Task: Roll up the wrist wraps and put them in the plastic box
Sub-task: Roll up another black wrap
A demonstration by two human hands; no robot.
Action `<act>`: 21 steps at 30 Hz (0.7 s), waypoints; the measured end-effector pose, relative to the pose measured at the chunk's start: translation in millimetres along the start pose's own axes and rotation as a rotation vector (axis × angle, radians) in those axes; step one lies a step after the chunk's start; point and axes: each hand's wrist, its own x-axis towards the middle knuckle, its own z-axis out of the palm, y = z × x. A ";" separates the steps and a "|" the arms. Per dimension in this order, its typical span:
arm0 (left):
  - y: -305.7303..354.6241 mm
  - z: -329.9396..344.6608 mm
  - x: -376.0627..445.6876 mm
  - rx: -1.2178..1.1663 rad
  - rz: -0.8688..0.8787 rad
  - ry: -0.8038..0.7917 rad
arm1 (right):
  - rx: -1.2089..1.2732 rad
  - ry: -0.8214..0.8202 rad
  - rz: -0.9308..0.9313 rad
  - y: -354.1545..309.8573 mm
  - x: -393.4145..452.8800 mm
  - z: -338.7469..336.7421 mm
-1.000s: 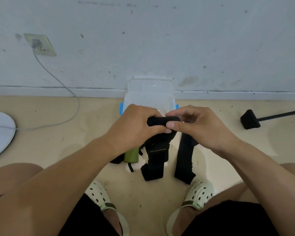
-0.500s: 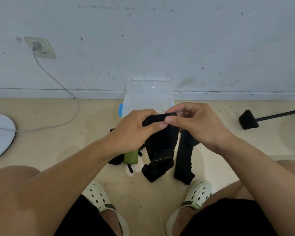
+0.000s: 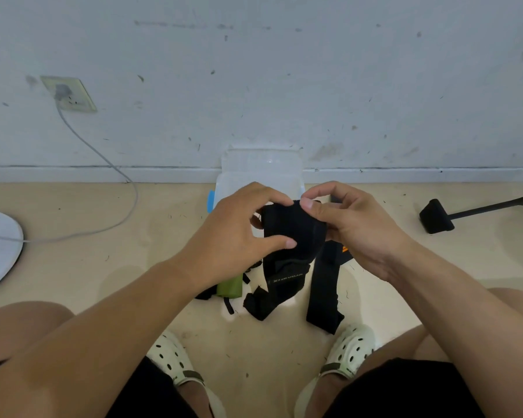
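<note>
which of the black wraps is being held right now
The black wrap pinched between the left hand and right hand; the other black strap lies untouched on the floor.

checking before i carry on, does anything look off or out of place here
Nothing looks damaged or spilled. Both the left hand and right hand hold the black wrist wrap, its tail hanging unrolled toward the floor.

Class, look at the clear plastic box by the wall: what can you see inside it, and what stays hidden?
The far part of the plastic box looks empty. Its near part is covered by the left hand, the right hand and the black wrist wrap they hold.
</note>
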 end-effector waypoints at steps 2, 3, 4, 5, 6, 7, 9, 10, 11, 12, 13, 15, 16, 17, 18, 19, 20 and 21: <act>-3.1 1.8 -0.2 0.060 0.032 0.030 | -0.010 -0.011 -0.002 0.6 -1.2 2.8; -4.6 1.7 0.3 0.078 0.028 0.043 | -0.013 -0.015 0.003 0.6 -2.2 4.4; -5.6 1.1 0.9 0.087 0.019 0.052 | -0.020 -0.019 0.008 0.2 -3.1 5.3; -5.8 0.1 1.4 0.086 0.007 0.057 | -0.027 -0.024 0.007 0.0 -3.2 5.3; -5.6 -1.0 2.0 0.074 -0.005 0.058 | -0.037 -0.036 0.005 -0.8 -3.5 4.4; -4.8 -2.0 2.1 0.057 -0.017 0.057 | -0.056 -0.054 0.001 -1.7 -3.7 3.4; -3.1 -4.3 2.3 0.027 -0.047 0.048 | -0.125 -0.094 -0.025 -2.8 -3.2 1.2; -2.5 -5.2 2.0 0.021 -0.056 0.041 | -0.167 -0.107 -0.037 -2.4 -3.2 0.4; -2.2 -5.8 1.9 0.022 -0.061 0.034 | -0.202 -0.111 -0.051 -1.8 -2.9 0.1; -2.1 -6.1 1.5 0.021 -0.063 0.026 | -0.220 -0.115 -0.068 -0.6 -2.6 -0.3; -1.4 -6.3 1.3 0.020 -0.063 0.023 | -0.228 -0.113 -0.082 1.0 -1.6 -0.6; -1.3 -5.9 0.5 0.016 -0.054 0.023 | -0.242 -0.102 -0.101 2.9 -0.6 -0.2; -1.8 -5.6 0.0 0.008 -0.051 0.022 | -0.249 -0.096 -0.112 2.7 -1.0 0.3; -1.4 -5.3 -0.9 -0.010 -0.050 0.017 | -0.259 -0.087 -0.122 2.1 -1.6 1.0; -1.0 -4.5 -2.1 -0.036 -0.045 0.006 | -0.265 -0.071 -0.123 1.5 -1.7 1.0; 0.0 -3.0 -3.3 -0.067 -0.037 -0.007 | -0.258 -0.063 -0.123 1.1 -1.3 1.0; 0.9 -1.0 -4.8 -0.098 -0.025 -0.016 | -0.244 -0.059 -0.114 0.5 -1.6 1.1; 2.1 1.1 -5.9 -0.136 -0.023 -0.017 | -0.216 -0.065 -0.106 0.1 -1.7 1.8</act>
